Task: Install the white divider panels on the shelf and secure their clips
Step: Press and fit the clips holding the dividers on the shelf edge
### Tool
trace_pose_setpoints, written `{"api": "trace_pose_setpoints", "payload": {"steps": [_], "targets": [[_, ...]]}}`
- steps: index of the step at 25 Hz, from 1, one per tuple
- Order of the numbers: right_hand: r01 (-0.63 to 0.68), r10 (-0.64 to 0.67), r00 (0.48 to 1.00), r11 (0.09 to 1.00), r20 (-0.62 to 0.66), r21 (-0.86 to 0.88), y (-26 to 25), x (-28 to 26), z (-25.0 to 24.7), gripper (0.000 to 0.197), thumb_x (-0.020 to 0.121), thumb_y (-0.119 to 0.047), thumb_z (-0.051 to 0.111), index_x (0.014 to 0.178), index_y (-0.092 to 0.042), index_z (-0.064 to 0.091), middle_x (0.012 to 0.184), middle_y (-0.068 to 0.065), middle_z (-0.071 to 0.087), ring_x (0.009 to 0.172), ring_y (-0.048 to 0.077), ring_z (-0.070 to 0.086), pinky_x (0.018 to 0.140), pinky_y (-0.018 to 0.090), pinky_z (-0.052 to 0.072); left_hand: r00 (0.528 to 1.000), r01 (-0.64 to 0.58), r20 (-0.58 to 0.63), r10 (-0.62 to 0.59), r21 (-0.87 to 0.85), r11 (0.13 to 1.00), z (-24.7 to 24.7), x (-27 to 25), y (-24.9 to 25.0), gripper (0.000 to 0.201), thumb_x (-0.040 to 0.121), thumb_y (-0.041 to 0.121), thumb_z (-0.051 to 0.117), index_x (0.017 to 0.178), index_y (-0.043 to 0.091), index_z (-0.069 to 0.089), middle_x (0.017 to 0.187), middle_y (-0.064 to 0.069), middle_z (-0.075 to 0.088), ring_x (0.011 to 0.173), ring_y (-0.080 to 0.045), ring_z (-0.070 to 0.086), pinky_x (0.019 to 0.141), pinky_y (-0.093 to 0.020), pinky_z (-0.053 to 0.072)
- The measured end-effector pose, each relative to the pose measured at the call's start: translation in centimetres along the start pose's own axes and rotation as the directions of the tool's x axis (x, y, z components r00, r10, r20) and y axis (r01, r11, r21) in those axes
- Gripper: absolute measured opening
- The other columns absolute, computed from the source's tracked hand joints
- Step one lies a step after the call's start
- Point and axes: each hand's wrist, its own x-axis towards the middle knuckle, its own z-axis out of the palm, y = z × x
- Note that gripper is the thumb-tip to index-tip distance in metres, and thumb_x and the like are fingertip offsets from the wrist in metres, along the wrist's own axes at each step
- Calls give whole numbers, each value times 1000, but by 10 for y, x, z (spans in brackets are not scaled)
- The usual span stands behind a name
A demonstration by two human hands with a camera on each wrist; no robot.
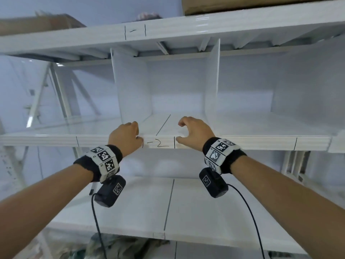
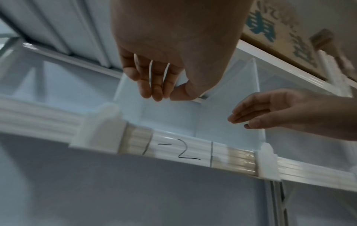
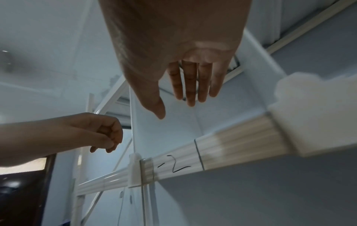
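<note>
Two white divider panels stand upright on the middle shelf (image 1: 261,142): the left panel (image 1: 132,86) and the right panel (image 1: 211,81). Between them the front rail carries the handwritten mark "1-2" (image 1: 158,143). A white clip (image 2: 100,130) sits on the rail at the left panel's foot and another clip (image 2: 267,162) at the right panel's foot. My left hand (image 1: 130,134) hovers just above the left clip, fingers curled against the thumb and holding nothing. My right hand (image 1: 179,132) hangs open over the rail, left of the right panel, touching nothing.
The upper shelf (image 1: 168,32), marked "1-1", carries a cardboard box (image 1: 242,4) at the right. A lower shelf board (image 1: 205,212) lies below the arms. Shelf uprights and braces (image 1: 37,101) stand at the left. Camera cables hang from both wrists.
</note>
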Motion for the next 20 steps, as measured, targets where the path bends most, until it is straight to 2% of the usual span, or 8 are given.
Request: {"api": "trace_pose_setpoints", "payload": {"steps": [3,6,10,12,15,18,20], "targets": [[86,-82,992,996,97,-38,-12,22,23,60,76,-39,66,129,-19,49,134,0,53,121,21,52,99,36,45,997,75,-11,-75,94,993,6,-5,-39,22,79,21,57,97,8,53,100,-9,60,96,-29,55,80,-38,49],[133,-130,984,991,125,-15,-27,39,48,64,74,-39,67,132,-19,47,134,0,52,122,21,51,98,36,45,994,97,30,-108,250,963,10,-2,-67,40,78,26,60,113,7,52,115,-9,55,108,-29,51,90,-40,43],[187,-179,969,982,170,-32,-54,57,80,69,74,-38,67,135,-18,43,137,1,49,124,22,49,99,37,46,992,71,87,-94,230,971,9,16,-103,62,79,30,64,133,9,42,135,-7,47,123,-28,45,100,-40,39],[212,-201,965,976,169,-54,-64,66,94,72,73,-38,68,137,-17,42,139,2,48,125,23,49,99,37,46,992,9,122,-35,209,978,16,24,-119,71,79,33,65,140,9,36,143,-6,42,130,-26,41,107,-40,35],[258,-237,957,959,167,-115,-82,80,120,75,71,-38,70,138,-16,42,143,1,45,126,22,49,100,36,45,979,-147,164,121,154,977,33,34,-143,82,79,41,66,146,13,29,151,-3,36,136,-25,38,112,-39,30],[224,-209,971,965,114,-136,-93,88,149,78,69,-41,71,136,-14,43,143,1,47,124,22,52,103,36,43,948,-309,136,289,161,937,54,40,-165,86,76,54,61,148,21,26,149,6,40,130,-24,43,105,-40,34],[205,-205,978,954,22,-219,-91,83,163,78,67,-40,73,135,-13,47,142,1,51,123,21,54,107,36,40,927,-374,45,374,228,899,67,34,-171,86,73,62,56,146,25,30,149,10,40,124,-24,48,98,-43,38]]}}
